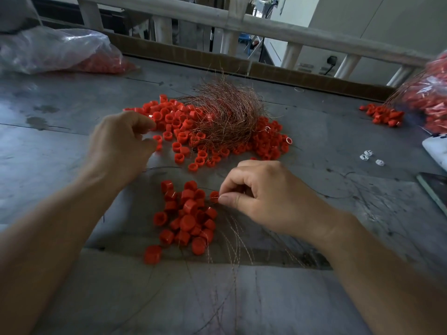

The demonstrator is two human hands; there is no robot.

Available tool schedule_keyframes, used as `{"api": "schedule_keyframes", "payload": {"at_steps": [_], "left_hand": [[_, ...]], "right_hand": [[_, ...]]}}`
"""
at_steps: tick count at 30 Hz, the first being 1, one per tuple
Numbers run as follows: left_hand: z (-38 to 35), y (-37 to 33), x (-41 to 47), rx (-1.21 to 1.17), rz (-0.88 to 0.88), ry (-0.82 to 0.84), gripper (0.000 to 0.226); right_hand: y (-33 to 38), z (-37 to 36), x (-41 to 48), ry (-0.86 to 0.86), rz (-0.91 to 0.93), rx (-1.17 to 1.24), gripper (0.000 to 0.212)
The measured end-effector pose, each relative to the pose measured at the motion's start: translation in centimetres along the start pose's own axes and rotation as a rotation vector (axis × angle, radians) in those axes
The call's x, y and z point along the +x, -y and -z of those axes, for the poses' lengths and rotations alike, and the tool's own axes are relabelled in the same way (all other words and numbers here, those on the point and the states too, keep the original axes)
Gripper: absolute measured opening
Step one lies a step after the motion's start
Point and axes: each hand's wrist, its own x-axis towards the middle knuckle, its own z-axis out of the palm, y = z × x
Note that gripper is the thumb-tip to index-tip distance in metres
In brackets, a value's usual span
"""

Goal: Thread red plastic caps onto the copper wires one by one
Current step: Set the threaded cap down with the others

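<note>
At a grey worktable [72, 105], our right hand [266, 199] pinches a red cap [214, 196] between thumb and forefinger, just beside the near heap of caps [188, 218]. Our left hand [121, 141], fingers curled, meets a loose cap [157, 142] at the far heap [179, 124] under the copper wire bundle [227, 114]; we cannot tell whether it grips.
</note>
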Motion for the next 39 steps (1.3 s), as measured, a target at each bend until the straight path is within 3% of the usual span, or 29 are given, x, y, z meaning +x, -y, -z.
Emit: {"api": "schedule_keyframes", "payload": {"at_steps": [6, 13, 16, 18, 21, 23, 26, 34, 39], "left_hand": [[-0.4, 0.6, 0.1, 0.177, -0.068, 0.067, 0.025], [-0.4, 0.5, 0.1, 0.179, -0.139, 0.103, 0.008], [-0.1, 0.0, -0.2, 0.074, -0.166, 0.074, 0.006], [0.4, -0.6, -0.4, -0.133, -0.15, 0.099, 0.014], [1.1, -2.1, -1.4, -0.534, -0.195, 0.275, 0.022], [1.2, -2.7, -2.1, -0.634, -0.244, 0.375, 0.016], [0.9, -2.9, -2.6, -0.664, -0.23, 0.436, 0.031], [0.8, -3.1, -2.9, -0.561, -0.283, 0.452, 0.022], [0.9, -3.2, -3.1, -0.563, -0.284, 0.456, 0.021]], "right_hand": [[-0.1, 0.3, 0.1, -0.026, 0.012, 0.016, 0.013], [-0.3, 0.4, 0.2, -0.062, 0.016, 0.027, 0.011], [-0.9, 0.7, 0.5, -0.145, -0.02, 0.029, 0.01], [-1.6, 0.8, 0.7, -0.202, -0.073, 0.008, 0.011], [-2.8, 0.9, 1.2, -0.222, -0.166, -0.062, 0.011], [-3.5, 0.7, 1.5, -0.215, -0.199, -0.1, 0.013], [-4.0, 0.4, 1.9, -0.207, -0.184, -0.154, 0.024], [-3.8, -0.8, 2.6, -0.093, -0.15, -0.203, 0.049], [-4.3, -1.1, 2.8, -0.131, -0.145, -0.24, 0.066]]}}
